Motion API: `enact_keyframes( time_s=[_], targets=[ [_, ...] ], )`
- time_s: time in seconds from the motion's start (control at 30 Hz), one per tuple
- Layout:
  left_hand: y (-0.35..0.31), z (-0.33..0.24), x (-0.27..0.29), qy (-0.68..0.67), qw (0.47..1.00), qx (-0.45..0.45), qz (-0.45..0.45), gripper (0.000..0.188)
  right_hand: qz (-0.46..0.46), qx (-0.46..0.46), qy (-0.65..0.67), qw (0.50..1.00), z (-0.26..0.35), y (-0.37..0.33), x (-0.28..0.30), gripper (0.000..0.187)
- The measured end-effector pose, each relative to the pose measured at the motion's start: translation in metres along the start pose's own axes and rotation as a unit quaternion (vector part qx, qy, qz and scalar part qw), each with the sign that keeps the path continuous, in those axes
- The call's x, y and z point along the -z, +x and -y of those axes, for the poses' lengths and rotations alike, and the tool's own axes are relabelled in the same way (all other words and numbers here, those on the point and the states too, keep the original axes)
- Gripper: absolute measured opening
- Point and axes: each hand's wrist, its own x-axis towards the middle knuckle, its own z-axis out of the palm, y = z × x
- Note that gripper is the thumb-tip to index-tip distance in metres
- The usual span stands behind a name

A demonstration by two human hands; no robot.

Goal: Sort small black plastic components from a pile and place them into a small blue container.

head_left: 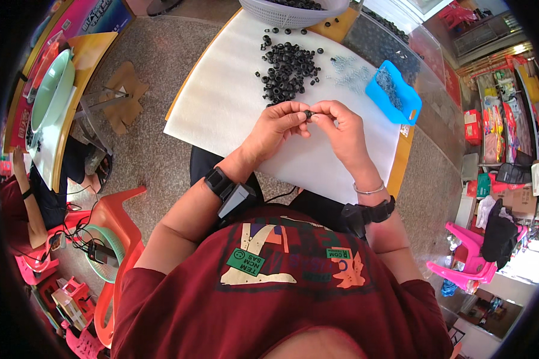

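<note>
Over the near part of the white-covered table, my left hand (276,128) and my right hand (343,130) meet fingertip to fingertip. Pinched between them is a small round black part (308,113), partly hidden by the fingers. Whether my right fingertips also hold a second tiny piece cannot be made out. Just beyond my hands lies a loose heap of similar black parts (287,69). To its right, small clear pieces (349,73) are scattered on the white sheet (221,90). A blue tray (410,107) at the right holds more clear pieces.
A grey plastic basket (269,13) with black parts stands at the far edge. On the left, another person's arm (33,209) rests near a second table (90,66) with a green basin (54,90). An orange-red chair (117,221) and a pink stool (467,257) stand on the floor.
</note>
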Motion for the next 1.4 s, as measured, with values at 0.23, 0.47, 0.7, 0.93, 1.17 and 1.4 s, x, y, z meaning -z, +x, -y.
enact_keyframes(
  time_s=[0.23, 0.47, 0.7, 0.93, 1.17, 1.4],
  targets=[
    [-0.001, 0.001, 0.001, 0.021, 0.999, -0.009, 0.023, 0.018, 0.005, 0.092, -0.131, 0.987, 0.004, 0.001, -0.001, 0.01],
    [-0.001, 0.005, 0.001, 0.078, 0.997, -0.012, 0.02, 0.019, 0.036, 0.132, -0.202, 0.97, 0.007, 0.0, 0.004, 0.009],
    [-0.002, 0.006, 0.002, 0.115, 0.993, -0.013, 0.016, 0.02, 0.057, 0.147, -0.201, 0.967, 0.005, -0.002, 0.005, 0.011],
    [-0.004, 0.0, -0.004, 0.124, 0.991, 0.013, 0.038, 0.026, 0.053, 0.146, -0.184, 0.971, 0.0, -0.006, 0.003, 0.011],
    [-0.004, -0.003, -0.003, 0.137, 0.988, 0.035, 0.055, 0.029, 0.058, 0.157, -0.206, 0.964, -0.003, -0.006, 0.004, 0.011],
    [-0.004, -0.001, -0.004, 0.109, 0.992, 0.031, 0.05, 0.03, 0.034, 0.122, -0.182, 0.975, 0.001, -0.009, 0.0, 0.011]
  ],
)
